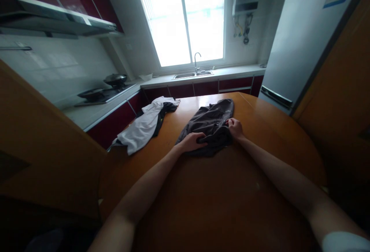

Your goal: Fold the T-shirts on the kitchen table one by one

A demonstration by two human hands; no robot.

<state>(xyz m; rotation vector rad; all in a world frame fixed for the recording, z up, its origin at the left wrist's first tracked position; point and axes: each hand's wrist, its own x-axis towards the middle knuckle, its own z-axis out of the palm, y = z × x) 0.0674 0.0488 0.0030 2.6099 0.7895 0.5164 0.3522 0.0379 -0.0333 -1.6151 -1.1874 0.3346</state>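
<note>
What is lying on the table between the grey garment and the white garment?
Nothing: in the head view, only bare table shows between the grey garment and the white garment.

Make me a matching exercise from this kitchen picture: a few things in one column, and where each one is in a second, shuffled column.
Things:
1. grey garment
2. white garment
3. faucet
4. pan

Places:
A. on the stove at the left
B. under both hands, in the middle of the table
C. below the window, over the sink
D. draped over the table's left edge

Pairs: 1-B, 2-D, 3-C, 4-A

The left hand and right hand both grip the grey garment on the wooden table.
</note>
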